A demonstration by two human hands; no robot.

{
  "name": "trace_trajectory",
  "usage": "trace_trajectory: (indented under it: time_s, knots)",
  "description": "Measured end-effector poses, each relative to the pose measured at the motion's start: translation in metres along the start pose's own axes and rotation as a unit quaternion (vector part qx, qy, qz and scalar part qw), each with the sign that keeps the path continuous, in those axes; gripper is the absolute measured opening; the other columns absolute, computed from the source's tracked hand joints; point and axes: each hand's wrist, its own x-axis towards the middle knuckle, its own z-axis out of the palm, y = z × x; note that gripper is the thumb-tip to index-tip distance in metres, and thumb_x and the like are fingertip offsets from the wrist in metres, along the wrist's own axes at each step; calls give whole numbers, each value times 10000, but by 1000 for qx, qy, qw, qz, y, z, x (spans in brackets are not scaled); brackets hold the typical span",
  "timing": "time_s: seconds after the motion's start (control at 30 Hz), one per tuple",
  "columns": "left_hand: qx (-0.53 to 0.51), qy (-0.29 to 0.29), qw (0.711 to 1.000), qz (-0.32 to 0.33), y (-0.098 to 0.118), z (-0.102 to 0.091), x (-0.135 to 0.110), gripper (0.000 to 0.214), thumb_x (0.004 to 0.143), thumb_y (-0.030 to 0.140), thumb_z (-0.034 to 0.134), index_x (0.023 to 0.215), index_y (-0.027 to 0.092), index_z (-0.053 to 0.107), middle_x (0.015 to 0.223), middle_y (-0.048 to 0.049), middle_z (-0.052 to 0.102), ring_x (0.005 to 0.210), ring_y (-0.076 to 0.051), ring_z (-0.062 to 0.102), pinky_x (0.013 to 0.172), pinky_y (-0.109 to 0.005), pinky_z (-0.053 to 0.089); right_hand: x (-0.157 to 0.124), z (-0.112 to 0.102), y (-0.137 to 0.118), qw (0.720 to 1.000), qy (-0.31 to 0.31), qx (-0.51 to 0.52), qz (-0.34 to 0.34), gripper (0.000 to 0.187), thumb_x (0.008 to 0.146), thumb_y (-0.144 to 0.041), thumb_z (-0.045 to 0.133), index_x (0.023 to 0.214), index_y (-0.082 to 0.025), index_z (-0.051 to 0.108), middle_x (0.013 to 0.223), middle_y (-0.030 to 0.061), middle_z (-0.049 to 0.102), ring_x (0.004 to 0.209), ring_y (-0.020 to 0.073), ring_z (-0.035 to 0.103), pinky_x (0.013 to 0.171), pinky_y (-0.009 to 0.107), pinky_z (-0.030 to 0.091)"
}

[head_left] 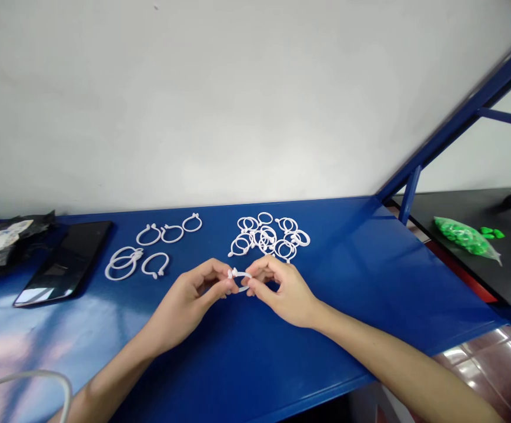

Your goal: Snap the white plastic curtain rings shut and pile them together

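Note:
A white plastic ring (243, 274) with small knobs at its ends is held between both hands, just above the blue table. My left hand (200, 294) pinches it near the knobs, thumb and fingers closed. On the opposite side, my right hand (281, 288) grips the ring between thumb and fingertips, hiding part of it. Behind the hands lies a heap of similar white rings (267, 236), several overlapping. To the left are more rings, among them one with its gap open (155, 255) and an overlapping group (123, 262).
A black tablet or phone (67, 258) lies on the blue table (347, 282) at left, beside a black plastic package (8, 244). A pale cable (39, 373) crosses the lower left. At right, a blue frame (453, 117) borders a dark surface with a bag of green pieces (464, 236).

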Motion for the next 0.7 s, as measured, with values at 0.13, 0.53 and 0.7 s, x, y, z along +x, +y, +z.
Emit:
trace_trajectory:
  time_s: [0.13, 0.53, 0.7]
  knots:
    - [56, -19, 998, 31, -2, 2, 1, 226, 957, 430, 601, 912, 231, 697, 872, -24, 760, 810, -189, 710, 787, -329, 563, -1, 0, -4, 998, -30, -49, -1, 103, 995, -288, 608, 1053, -209, 639, 868, 7, 755, 710, 137, 722, 655, 280, 574]
    - [272, 106, 924, 246, -13, 18, -8, 159, 997, 281, 571, 936, 243, 713, 792, -3, 753, 680, -147, 701, 652, -241, 539, -3, 1, 1, 947, -17, -267, -179, 244, 1077, -325, 487, 976, -185, 659, 834, 18, 742, 695, 138, 679, 646, 262, 516]
    - [373, 131, 845, 359, -8, 21, -14, 262, 979, 71, 494, 861, 228, 667, 664, 21, 698, 534, -121, 577, 556, -249, 472, -10, 5, -3, 892, -37, -379, -245, 339, 1105, -274, 384, 942, -171, 663, 756, 18, 694, 622, 135, 617, 594, 275, 486]
